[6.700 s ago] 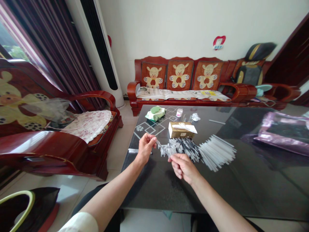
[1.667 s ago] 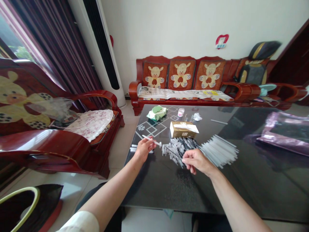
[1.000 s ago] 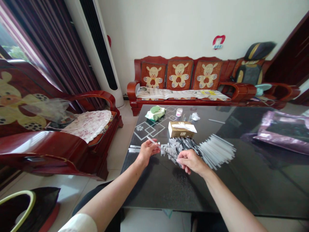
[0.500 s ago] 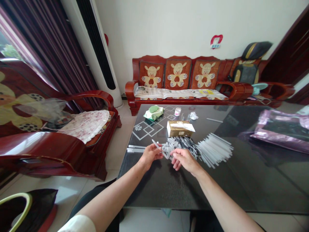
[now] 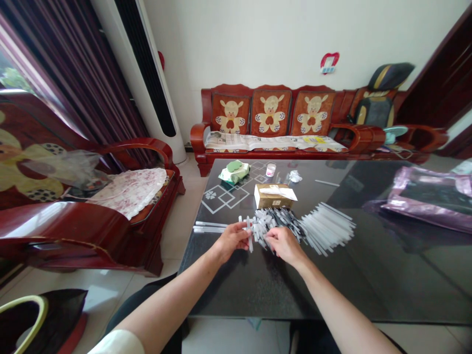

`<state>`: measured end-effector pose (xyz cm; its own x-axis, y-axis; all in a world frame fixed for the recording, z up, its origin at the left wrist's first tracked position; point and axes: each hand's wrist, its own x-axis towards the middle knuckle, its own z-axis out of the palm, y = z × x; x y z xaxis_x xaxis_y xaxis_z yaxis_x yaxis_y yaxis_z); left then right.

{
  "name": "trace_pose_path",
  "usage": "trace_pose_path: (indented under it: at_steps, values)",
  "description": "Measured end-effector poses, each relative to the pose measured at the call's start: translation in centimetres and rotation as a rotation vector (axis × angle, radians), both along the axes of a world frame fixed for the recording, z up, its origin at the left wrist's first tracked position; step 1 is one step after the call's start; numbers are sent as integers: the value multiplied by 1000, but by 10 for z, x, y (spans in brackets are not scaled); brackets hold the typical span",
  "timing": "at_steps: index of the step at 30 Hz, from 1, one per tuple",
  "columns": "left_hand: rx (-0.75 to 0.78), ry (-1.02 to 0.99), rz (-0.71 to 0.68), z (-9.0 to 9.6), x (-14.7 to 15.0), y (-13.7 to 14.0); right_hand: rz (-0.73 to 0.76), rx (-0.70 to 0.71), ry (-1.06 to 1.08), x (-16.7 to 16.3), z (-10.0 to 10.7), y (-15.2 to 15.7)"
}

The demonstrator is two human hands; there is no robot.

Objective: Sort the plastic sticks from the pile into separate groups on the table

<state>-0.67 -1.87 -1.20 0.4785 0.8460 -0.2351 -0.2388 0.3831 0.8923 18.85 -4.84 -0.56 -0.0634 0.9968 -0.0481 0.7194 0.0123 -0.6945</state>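
My left hand (image 5: 234,236) pinches a slim whitish pen barrel (image 5: 250,244), held nearly upright at the left edge of a loose pile. That pile of small white, grey and black pen parts (image 5: 275,216) lies in front of the tissue box. At its near edge is my right hand (image 5: 284,243), thumb and fingers closed together; whatever they grip is too small to make out. To the right, many long whitish tubes (image 5: 328,227) lie fanned side by side. Several similar tubes (image 5: 209,227) rest left of my left hand, partly hidden by it.
Behind the pile stands a gold tissue box (image 5: 275,201). Farther back are a green wipes pack (image 5: 234,172), a small cup (image 5: 271,170), crumpled tissue (image 5: 295,176) and a single tube (image 5: 327,183). A purple plastic package (image 5: 424,196) covers the table's right side.
The pen barrel in my left hand has turned from slanted to nearly upright. My right hand has closed its fingers and shifted slightly right at the pile's edge.
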Motion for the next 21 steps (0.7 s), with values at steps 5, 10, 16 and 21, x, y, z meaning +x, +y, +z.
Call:
trace_pose_path:
  at_steps: [5,10,16,21]
  values:
    - [-57,-11,65,-4,-6,7,51,147,-379,-8,-9,0]
    - [-58,-9,55,-4,-6,7,35,128,-418,-18,-10,1]
    - [31,15,-9,-5,1,-1,26,-136,341,-25,-8,1]
    - [156,84,-125,-5,9,-6,-91,-339,866,-25,-12,0]
